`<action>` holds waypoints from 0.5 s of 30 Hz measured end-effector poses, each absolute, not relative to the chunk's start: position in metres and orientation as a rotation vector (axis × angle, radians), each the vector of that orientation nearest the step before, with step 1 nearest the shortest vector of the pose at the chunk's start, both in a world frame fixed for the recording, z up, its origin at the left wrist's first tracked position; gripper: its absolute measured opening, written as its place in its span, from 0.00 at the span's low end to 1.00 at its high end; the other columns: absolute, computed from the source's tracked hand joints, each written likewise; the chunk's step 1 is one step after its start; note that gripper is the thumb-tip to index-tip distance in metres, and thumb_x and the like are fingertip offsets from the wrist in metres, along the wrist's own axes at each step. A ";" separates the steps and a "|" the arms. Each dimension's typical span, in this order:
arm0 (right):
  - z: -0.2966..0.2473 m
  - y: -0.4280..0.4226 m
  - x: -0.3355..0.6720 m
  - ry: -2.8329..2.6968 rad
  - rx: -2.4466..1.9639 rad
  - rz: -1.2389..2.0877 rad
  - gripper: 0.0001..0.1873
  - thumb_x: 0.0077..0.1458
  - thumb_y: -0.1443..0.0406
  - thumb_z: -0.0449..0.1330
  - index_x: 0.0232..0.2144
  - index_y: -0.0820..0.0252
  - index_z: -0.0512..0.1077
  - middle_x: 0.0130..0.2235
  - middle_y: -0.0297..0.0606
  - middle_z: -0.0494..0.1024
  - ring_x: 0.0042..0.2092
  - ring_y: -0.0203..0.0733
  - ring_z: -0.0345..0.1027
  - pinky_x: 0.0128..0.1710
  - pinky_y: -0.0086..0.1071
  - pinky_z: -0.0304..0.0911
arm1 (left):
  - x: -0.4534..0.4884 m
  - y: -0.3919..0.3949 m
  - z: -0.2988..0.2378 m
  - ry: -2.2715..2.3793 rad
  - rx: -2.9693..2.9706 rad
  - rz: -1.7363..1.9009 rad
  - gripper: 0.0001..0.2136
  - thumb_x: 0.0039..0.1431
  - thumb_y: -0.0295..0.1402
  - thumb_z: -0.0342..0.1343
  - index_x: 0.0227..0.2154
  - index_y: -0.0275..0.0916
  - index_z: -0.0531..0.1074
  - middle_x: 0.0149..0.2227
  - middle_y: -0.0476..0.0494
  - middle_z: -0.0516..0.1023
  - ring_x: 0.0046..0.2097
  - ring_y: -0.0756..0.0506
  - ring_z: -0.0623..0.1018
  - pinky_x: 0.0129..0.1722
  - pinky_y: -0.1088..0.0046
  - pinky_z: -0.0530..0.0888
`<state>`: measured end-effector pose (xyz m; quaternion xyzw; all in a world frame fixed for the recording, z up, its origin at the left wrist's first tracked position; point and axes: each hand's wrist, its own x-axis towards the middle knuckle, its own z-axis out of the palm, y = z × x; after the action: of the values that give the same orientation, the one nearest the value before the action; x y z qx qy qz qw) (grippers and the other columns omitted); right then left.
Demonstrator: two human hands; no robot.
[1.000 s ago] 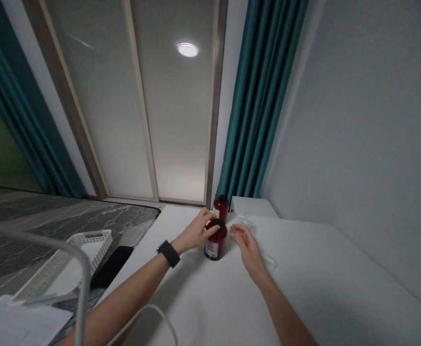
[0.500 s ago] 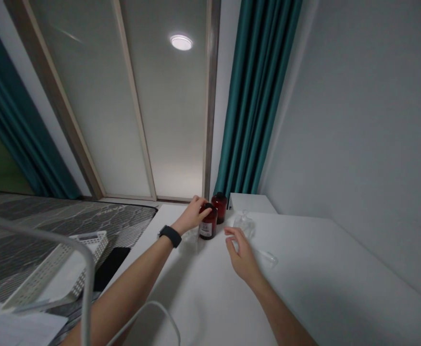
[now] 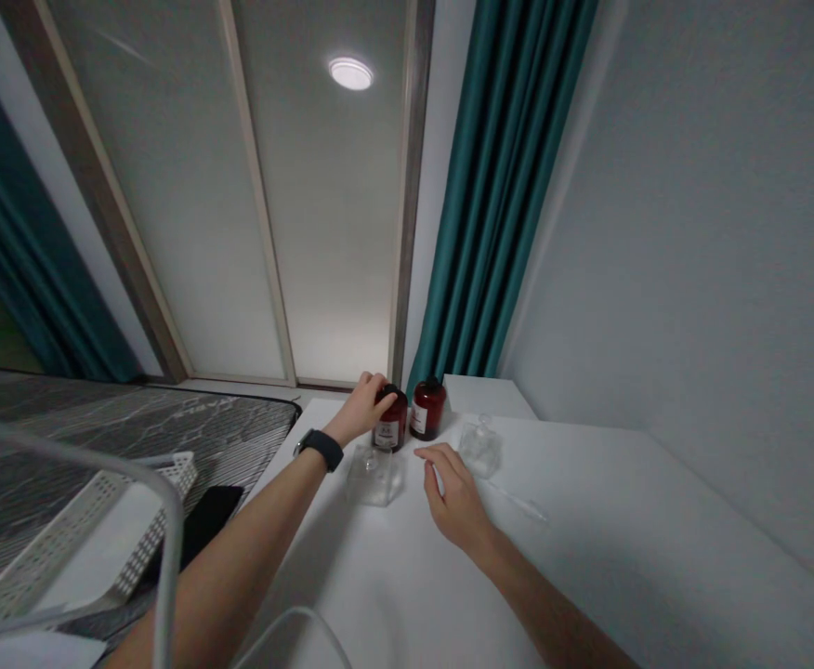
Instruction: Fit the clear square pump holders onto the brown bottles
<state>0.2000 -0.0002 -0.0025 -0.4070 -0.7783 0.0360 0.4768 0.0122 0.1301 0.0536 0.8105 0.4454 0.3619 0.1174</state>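
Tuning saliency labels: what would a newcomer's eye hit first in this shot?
The left hand closed over the cap of the left red bottle, with the right red bottle close beside it, at the far edge of the white table. The right hand is spread open near a clear glass bottle. Behind hangs a teal curtain.

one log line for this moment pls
left hand: gripping cap of left red bottle | right hand: open, empty, above white table | right red bottle: upright, untouched | clear bottle: between hands
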 end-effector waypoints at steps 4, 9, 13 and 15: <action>0.028 0.032 0.198 -1.931 -1.019 0.000 0.15 0.63 0.72 0.48 0.47 0.57 0.70 0.43 0.44 0.74 0.48 0.47 0.69 0.50 0.41 0.66 | 0.009 0.137 0.053 1.322 2.375 1.048 0.02 0.63 0.31 0.54 0.36 0.39 0.67 0.37 0.46 0.65 0.40 0.43 0.73 0.50 0.61 0.72; 0.069 0.084 0.209 -1.908 -1.430 -0.157 0.14 0.63 0.68 0.50 0.47 0.60 0.72 0.48 0.48 0.72 0.51 0.50 0.67 0.54 0.42 0.63 | 0.002 0.145 0.054 1.378 2.351 1.046 0.02 0.63 0.31 0.54 0.37 0.39 0.67 0.37 0.46 0.64 0.39 0.43 0.73 0.48 0.61 0.73; 0.072 0.115 0.219 -1.836 -1.601 -0.144 0.16 0.63 0.60 0.54 0.46 0.65 0.73 0.47 0.55 0.72 0.52 0.59 0.65 0.51 0.49 0.62 | -0.003 0.147 0.056 1.399 2.331 1.023 0.03 0.63 0.32 0.54 0.37 0.40 0.67 0.37 0.47 0.64 0.39 0.43 0.73 0.48 0.62 0.73; 0.066 0.124 0.222 -1.836 -1.658 -0.091 0.17 0.63 0.57 0.55 0.42 0.64 0.75 0.42 0.53 0.74 0.48 0.58 0.68 0.48 0.47 0.63 | -0.004 0.147 0.057 1.392 2.326 1.006 0.03 0.64 0.33 0.53 0.37 0.40 0.67 0.37 0.47 0.64 0.39 0.44 0.73 0.48 0.63 0.73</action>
<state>0.2217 0.1245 0.0660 -0.6330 -0.7009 -0.0347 0.3270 -0.0044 0.1474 0.0567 0.7982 0.4778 0.3451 0.1246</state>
